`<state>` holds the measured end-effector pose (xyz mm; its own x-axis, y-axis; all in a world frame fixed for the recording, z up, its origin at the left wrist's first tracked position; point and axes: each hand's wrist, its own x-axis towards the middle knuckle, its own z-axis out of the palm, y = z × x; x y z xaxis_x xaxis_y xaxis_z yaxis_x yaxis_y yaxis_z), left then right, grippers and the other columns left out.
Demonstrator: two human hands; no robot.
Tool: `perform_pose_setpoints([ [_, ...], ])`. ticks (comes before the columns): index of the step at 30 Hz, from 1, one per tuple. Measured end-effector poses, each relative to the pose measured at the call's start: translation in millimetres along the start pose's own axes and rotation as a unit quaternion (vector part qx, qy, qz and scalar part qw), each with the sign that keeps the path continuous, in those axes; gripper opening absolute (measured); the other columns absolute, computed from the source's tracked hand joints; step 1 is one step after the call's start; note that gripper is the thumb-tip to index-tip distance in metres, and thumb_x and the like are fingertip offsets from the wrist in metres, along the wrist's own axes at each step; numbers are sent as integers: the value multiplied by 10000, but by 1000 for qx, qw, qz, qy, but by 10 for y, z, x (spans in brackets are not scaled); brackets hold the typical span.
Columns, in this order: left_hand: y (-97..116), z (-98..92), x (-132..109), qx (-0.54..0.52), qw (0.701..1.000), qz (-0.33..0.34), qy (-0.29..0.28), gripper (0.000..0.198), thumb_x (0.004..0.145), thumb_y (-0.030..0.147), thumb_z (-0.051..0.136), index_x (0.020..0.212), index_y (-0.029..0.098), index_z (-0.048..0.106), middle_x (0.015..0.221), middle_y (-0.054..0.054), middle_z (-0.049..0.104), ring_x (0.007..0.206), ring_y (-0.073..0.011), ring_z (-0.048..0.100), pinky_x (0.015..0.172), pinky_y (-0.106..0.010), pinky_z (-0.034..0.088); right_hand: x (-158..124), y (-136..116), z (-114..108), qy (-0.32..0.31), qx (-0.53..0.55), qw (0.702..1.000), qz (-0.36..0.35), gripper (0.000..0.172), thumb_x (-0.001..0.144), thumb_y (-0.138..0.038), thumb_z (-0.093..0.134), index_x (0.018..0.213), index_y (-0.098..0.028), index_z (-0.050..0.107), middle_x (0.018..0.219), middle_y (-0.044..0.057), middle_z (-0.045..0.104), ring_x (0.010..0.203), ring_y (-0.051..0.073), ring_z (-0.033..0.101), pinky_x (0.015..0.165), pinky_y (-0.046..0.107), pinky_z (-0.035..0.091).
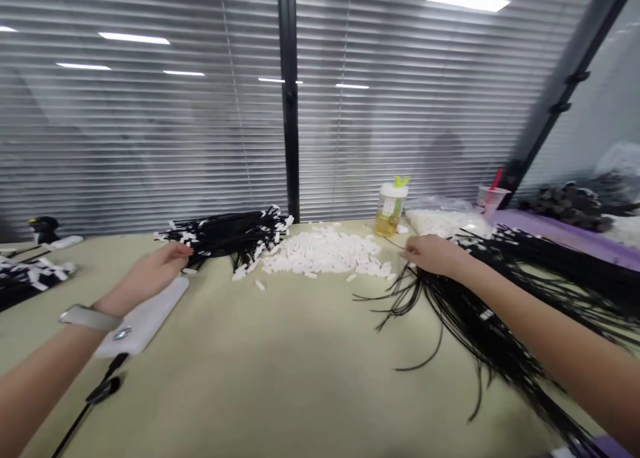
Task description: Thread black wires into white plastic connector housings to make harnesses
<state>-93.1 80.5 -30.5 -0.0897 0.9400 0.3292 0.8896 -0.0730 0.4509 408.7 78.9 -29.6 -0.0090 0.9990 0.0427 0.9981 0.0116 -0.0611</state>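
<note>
Bare right forearm (545, 328) slants over black cords (465, 308), their long axis running away to the right hand (435, 255), fingertips pinching a strand (395, 244) just right of the white pieces (325, 251), while the left hand (160, 265), its hold unclear, is by another bundle (225, 237).

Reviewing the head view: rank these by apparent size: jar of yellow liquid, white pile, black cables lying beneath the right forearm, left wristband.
1. Black cables
2. White pile
Unranked below these: jar and wristband. They look too alike, and the wristband is nearer the camera.
</note>
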Motion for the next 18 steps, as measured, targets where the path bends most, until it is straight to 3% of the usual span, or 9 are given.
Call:
perform_pose_setpoints([
  [3, 293, 212, -162, -10, 989, 114, -96, 254, 776, 279, 422, 961, 168, 557, 954, -34, 645, 907, -187, 575, 817, -251, 417, -163, 290, 174, -6, -43, 996, 84, 471, 830, -525, 397, 964, -112, 578, 935, 110, 595, 890, 201, 566, 801, 410, 432],
  [5, 481, 378, -285, -10, 976, 174, -132, 289, 780, 307, 431, 1003, 170, 555, 1050, -63, 614, 990, -206, 543, 884, -282, 384, -286, 331, 375, 13, -60, 991, 118, 654, 781, -631, 349, 1074, -83, 552, 1067, 226, 537, 992, 335, 525, 797, 507, 401],
  [7, 679, 557, -411, -9, 959, 227, -167, 312, 786, 297, 426, 1051, 183, 547, 1103, -71, 593, 1038, -219, 521, 929, -319, 353, -390, 293, 592, 33, -69, 989, 125, 763, 739, -693, 321, 1269, -153, 414, 1300, 250, 345, 1139, 434, 381, 814, 611, 330],
  [9, 903, 750, -529, 13, 918, 335, -212, 360, 818, 262, 357, 1120, 136, 507, 1137, -130, 563, 1067, -256, 498, 935, -399, 343, -446, 252, 769, 34, -66, 991, 107, 757, 715, -723, 308, 1338, -293, 298, 1406, 169, 203, 1219, 442, 265, 836, 654, 277],
  [11, 1158, 958, -631, 6, 902, 365, -232, 397, 819, 264, 363, 1175, 119, 465, 1188, -147, 531, 1103, -258, 471, 954, -409, 328, -445, 275, 871, 29, -56, 994, 89, 714, 712, -725, 309, 1329, -367, 288, 1433, 119, 157, 1248, 432, 215, 858, 656, 256],
  [14, 1560, 1275, -745, -9, 877, 406, -257, 509, 792, 339, 432, 1249, 120, 388, 1296, -148, 444, 1216, -268, 360, 1024, -414, 242, -375, 460, 900, 29, -41, 996, 76, 702, 729, -676, 357, 1328, -310, 328, 1429, 151, 154, 1258, 425, 200, 897, 627, 256],
  [18, 2020, 1571, -882, -33, 850, 444, -281, 623, 806, 522, 340, 1267, 103, 363, 1345, -178, 377, 1258, -306, 292, 1018, -457, 226, -294, 794, 861, 25, -18, 999, 38, 646, 782, -523, 408, 1335, -194, 346, 1403, 153, 241, 1262, 340, 267, 1002, 507, 247],
])
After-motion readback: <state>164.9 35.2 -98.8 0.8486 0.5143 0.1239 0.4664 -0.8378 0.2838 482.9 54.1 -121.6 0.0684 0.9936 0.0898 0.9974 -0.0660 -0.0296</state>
